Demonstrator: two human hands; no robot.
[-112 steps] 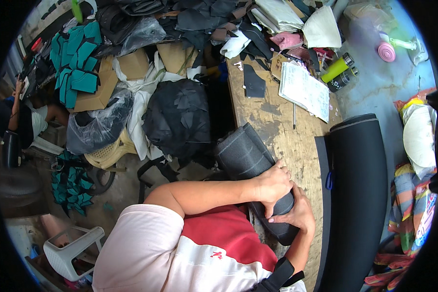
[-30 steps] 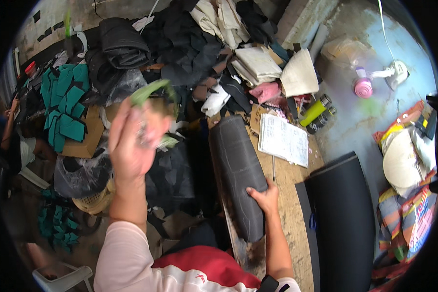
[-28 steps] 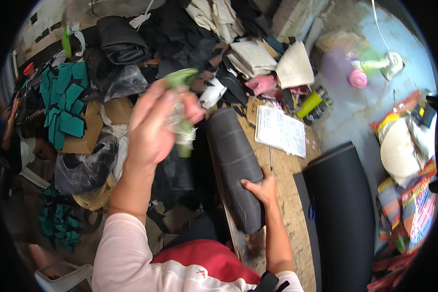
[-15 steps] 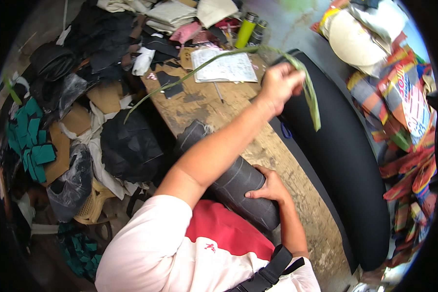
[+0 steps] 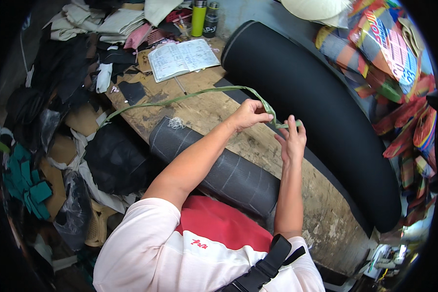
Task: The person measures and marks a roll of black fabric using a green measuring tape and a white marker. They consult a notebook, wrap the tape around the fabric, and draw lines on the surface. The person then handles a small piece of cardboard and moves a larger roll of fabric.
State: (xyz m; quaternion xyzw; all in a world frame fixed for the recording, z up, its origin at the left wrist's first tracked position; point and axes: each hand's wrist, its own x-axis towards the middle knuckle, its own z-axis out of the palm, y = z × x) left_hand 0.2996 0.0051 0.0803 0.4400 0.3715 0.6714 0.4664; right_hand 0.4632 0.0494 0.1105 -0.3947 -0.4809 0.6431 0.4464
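Observation:
A long green strip (image 5: 165, 102), perhaps cloth or plastic, trails from the left over the workbench to my hands. My left hand (image 5: 252, 116) pinches it between thumb and fingers. Just to the right, my right hand (image 5: 292, 138) has its fingers raised, with the strip's short end caught between them. Under my left forearm lies a dark grey roll of sheet material (image 5: 243, 174) marked with pale lines, close against my body. A tangle of white thread (image 5: 176, 123) rests on the roll's far end.
A large black roll (image 5: 316, 114) runs along the bench's right side. An open notebook (image 5: 183, 59) lies on the wooden workbench (image 5: 321, 199), near a green bottle (image 5: 198, 18). Dark scraps (image 5: 114, 158) crowd the left; colourful bags (image 5: 355, 51) stand at the right.
My right hand has left the grey roll and come up to the green strip. My left hand has drawn the strip nearer and lower. The view has shifted.

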